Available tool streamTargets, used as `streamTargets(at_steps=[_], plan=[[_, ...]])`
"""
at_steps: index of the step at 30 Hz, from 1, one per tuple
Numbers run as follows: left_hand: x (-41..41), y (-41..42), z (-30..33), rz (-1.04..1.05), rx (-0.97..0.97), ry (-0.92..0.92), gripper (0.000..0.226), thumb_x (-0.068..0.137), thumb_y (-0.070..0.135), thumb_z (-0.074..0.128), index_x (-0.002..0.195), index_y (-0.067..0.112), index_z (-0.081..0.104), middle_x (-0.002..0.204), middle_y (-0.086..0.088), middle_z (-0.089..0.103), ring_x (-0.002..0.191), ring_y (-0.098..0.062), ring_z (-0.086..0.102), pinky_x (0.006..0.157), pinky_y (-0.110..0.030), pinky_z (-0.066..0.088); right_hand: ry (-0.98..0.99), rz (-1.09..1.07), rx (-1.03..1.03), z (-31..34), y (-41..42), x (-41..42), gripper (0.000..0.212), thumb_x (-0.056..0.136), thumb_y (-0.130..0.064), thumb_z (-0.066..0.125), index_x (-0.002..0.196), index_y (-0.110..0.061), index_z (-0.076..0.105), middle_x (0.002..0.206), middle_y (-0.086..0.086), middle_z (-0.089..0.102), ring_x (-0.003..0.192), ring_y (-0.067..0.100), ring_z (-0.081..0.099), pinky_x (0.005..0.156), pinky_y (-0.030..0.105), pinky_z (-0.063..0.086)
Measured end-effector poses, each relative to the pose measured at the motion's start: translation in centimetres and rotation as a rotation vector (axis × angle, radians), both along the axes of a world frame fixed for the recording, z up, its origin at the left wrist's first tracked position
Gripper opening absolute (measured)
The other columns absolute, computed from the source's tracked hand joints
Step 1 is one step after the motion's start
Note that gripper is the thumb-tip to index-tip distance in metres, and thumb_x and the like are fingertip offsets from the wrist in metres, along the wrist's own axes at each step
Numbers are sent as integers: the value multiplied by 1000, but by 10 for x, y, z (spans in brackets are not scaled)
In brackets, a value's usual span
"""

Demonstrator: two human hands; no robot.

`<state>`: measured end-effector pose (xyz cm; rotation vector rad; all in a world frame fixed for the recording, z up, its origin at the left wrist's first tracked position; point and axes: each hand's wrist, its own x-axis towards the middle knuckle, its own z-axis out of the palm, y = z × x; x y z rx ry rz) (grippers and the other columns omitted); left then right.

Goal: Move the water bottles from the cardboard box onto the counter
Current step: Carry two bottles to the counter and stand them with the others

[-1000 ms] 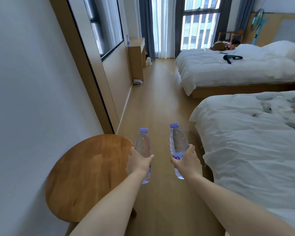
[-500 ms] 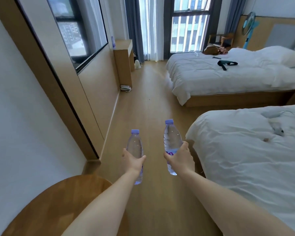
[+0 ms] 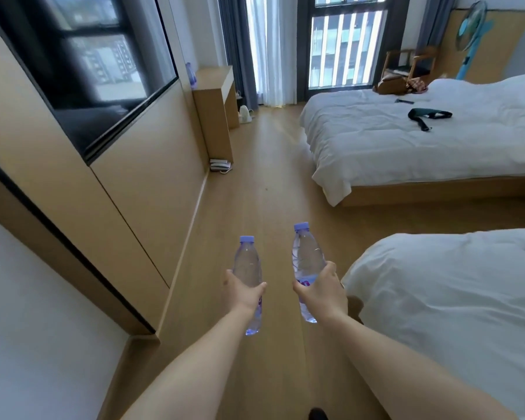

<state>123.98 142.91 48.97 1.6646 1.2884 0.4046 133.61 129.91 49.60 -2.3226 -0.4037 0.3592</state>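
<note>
Water bottles (image 3: 247,268), clear liquid inside, capped, upright.

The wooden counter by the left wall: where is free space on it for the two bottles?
The counter top is bare from the bottle already standing at its wall end out to its front edge. The left hand and right hand each hold a bottle.

A wooden floor (image 3: 264,183) runs toward twelve o'clock. On it at eleven o'clock a telephone (image 3: 220,166) lies against a wooden counter (image 3: 214,95) that carries a bottle (image 3: 191,74). At two o'clock a bed (image 3: 406,140) holds a dark strap (image 3: 428,116); another bed (image 3: 455,298) fills four o'clock.
</note>
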Motion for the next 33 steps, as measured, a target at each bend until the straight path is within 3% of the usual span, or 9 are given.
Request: streamTargets(at_steps=[6,11,16,22,27,33], plan=[[106,71,14,51,-31,-42,68,74,22,81,123,7,37,122,-13,54,107,-31,57,93,-41,48,5,81,-8,21,81,117,71,80,-42,70,130,-8,34,119,6,55,99,25,61,82,42,54],[177,149,15,107,14,14,73,73,31,81,128,11,36,123,-7,56,98,-27,58,78,-29,42,-3,107,-2,24,162,193,69,80,-42,69,128,-8,34,117,7,55,98,27,61,82,43,53],[249,255,4,111,87,136,72,72,44,78,125,16,39,119,-2,60,93,-28,61,73,-30,41,-15,102,-6,12,262,268,65,81,-41,67,126,-9,34,120,6,55,99,28,61,82,41,51],[344,397,2,81,66,138,73,71,43,78,122,14,35,117,-6,60,98,-31,62,88,-42,50,-7,55,-4,11,388,358,65,78,-42,69,123,-10,35,118,7,55,98,29,61,78,36,48],[424,487,14,47,93,122,70,69,43,80,115,13,37,111,-7,62,95,-32,64,86,-44,52,44,50,57,16,466,434,67,76,-43,72,123,-14,35,111,3,57,86,22,58,71,32,46],[530,565,7,-41,70,54,71,68,39,82,118,16,38,118,-4,61,104,-30,61,93,-45,49,103,96,105,6,553,533,69,74,-42,77,122,-13,36,107,3,59,88,20,65,79,40,56]])
